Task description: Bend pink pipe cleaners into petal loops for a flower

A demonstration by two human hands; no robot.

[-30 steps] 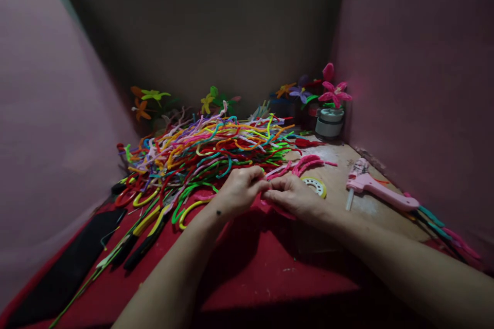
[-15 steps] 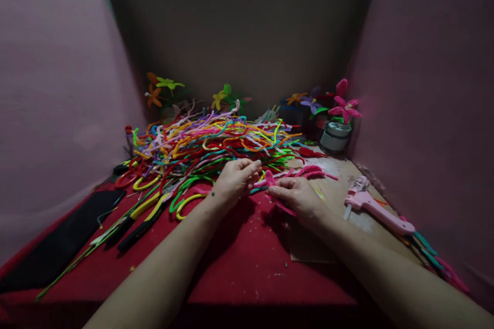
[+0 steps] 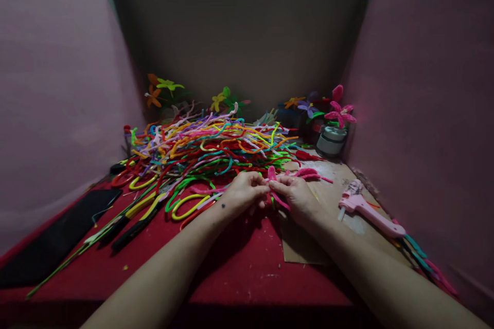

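My right hand (image 3: pixel 299 198) pinches a bent pink pipe cleaner (image 3: pixel 281 202). One rounded pink loop sticks up above the fingers, and another part hangs below them. Close against it from the left, my left hand (image 3: pixel 249 190) has its thumb and forefinger closed at the base of the same pipe cleaner; the exact spot they grip is hidden. Just behind the right hand lie more pink pipe-cleaner pieces (image 3: pixel 309 172). A large heap of many-coloured pipe cleaners (image 3: pixel 219 139) rises beyond both hands.
On the right, a pink glue gun (image 3: pixel 368 211) rests on a cardboard sheet (image 3: pixel 304 247). Yellow-and-black pliers (image 3: pixel 141 216), yellow-handled scissors (image 3: pixel 189 208) and a black flat object (image 3: pixel 57 239) lie left on the red cloth (image 3: pixel 239 277). Pipe-cleaner flowers (image 3: pixel 339 113) stand at the back.
My left hand has come down and right, bringing its fingertips to the pink pipe cleaner beside my right fingers. The view has shifted slightly.
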